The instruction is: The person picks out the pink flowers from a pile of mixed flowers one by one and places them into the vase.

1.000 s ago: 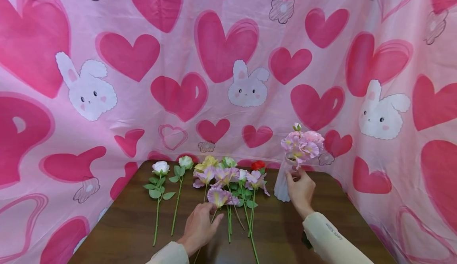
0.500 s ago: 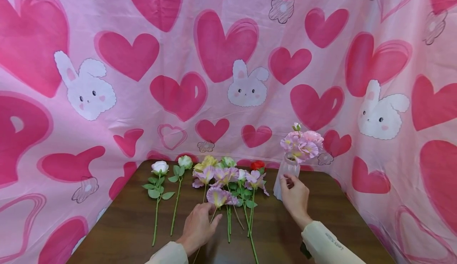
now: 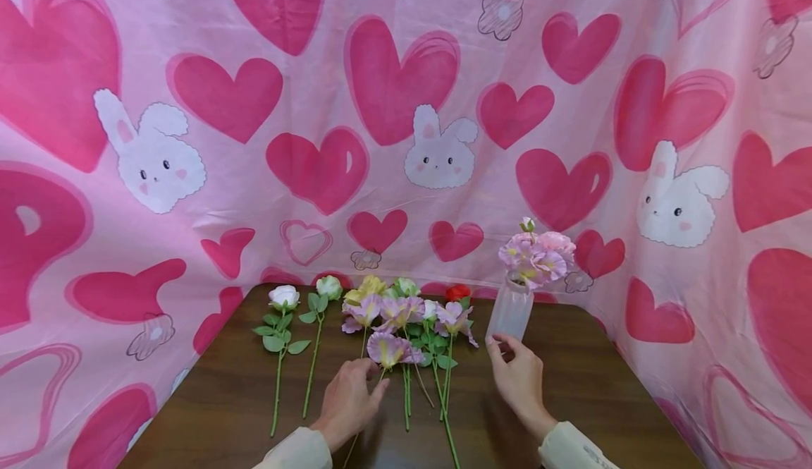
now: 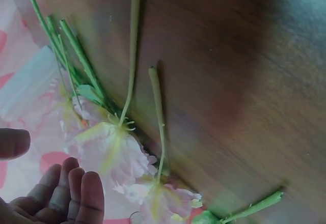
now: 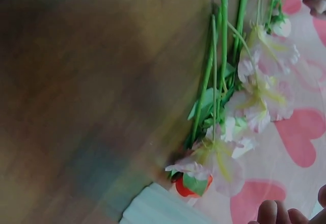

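Note:
My left hand (image 3: pixel 349 402) hovers just below a lilac flower with a yellow centre (image 3: pixel 388 350) on the table. In the left wrist view, the thumb and fingers (image 4: pixel 91 198) are apart with nothing between them. My right hand (image 3: pixel 520 384) is in front of the base of a pale ribbed vase (image 3: pixel 510 314), fingers loosely bent and holding nothing; whether a fingertip touches the vase cannot be made out. Pink and lilac flowers (image 3: pixel 539 257) stand in the vase, leaning right. The vase's lower end (image 5: pixel 158 206) shows in the right wrist view.
Beside the left hand lie a white rose (image 3: pixel 284 297) and a pale green rose (image 3: pixel 329 288). A yellow flower (image 3: pixel 371 287), a red flower (image 3: pixel 458 293) and several lilac blooms overlap mid-table (image 3: pixel 216 391). A pink heart-print cloth (image 3: pixel 380 173) hangs behind.
My right hand has come off the vase's neck and moved down and slightly left to near its base. My left hand stays almost in place, and the flowers have not moved.

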A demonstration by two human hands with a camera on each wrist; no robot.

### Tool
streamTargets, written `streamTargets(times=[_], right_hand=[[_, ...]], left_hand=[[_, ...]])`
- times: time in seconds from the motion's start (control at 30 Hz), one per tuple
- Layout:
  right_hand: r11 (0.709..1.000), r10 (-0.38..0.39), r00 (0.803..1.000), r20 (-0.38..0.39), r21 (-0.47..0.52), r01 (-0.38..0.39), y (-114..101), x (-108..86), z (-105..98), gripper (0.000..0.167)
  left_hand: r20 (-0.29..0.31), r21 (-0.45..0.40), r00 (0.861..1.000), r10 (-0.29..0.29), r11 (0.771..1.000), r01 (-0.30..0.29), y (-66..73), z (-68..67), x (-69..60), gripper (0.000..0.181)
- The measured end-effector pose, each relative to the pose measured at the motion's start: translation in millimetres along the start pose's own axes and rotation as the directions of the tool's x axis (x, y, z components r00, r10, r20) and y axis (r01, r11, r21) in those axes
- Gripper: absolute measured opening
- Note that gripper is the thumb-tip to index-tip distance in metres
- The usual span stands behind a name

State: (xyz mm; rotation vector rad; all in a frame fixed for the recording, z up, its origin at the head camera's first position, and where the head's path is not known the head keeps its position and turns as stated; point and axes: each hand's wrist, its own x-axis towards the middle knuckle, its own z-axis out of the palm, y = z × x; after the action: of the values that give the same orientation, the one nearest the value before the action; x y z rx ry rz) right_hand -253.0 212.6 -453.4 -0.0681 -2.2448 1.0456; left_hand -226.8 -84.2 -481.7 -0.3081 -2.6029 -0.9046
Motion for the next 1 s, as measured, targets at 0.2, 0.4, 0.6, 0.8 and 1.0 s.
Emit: streamTargets(times=[0.2, 0.4, 0.6, 0.8, 1.0], right_hand=[[1.000, 0.005, 1.000, 0.021, -0.018, -0.004, 1.5, -12.9, 0.3, 0.018], [0.999, 0.031, 0.998, 0.061, -0.009, -0.031, 1.6, -25.9, 2.5, 0.022], [0.999, 0.037, 0.997, 0.067, -0.013, -0.036, 2.2, -37.4, 2.9, 0.018], [0.999, 0.037, 0.996, 0.079, -0.023, -0.036, 0.7, -44.5, 1.1, 0.018], [0.998, 0.054, 0.994, 0.090, -0.019, -0.053, 0.1, -48.6, -1.0, 0.017]], left_hand=[[-0.002, 0.023, 1.000, -0.015, 1.000, 0.015, -4.9, 0.5, 1.0, 0.021], [-0.015, 0.055, 0.999, -0.042, 0.998, 0.043, -9.7, 1.6, 4.0, 0.023], [0.008, 0.091, 0.996, -0.088, 0.992, 0.087, -15.9, 3.9, 11.3, 0.025], [0.010, 0.121, 0.994, -0.111, 0.987, 0.109, -23.9, 7.2, 19.1, 0.028], [0.018, 0.154, 0.991, -0.133, 0.980, 0.129, -28.6, 9.6, 24.3, 0.030]])
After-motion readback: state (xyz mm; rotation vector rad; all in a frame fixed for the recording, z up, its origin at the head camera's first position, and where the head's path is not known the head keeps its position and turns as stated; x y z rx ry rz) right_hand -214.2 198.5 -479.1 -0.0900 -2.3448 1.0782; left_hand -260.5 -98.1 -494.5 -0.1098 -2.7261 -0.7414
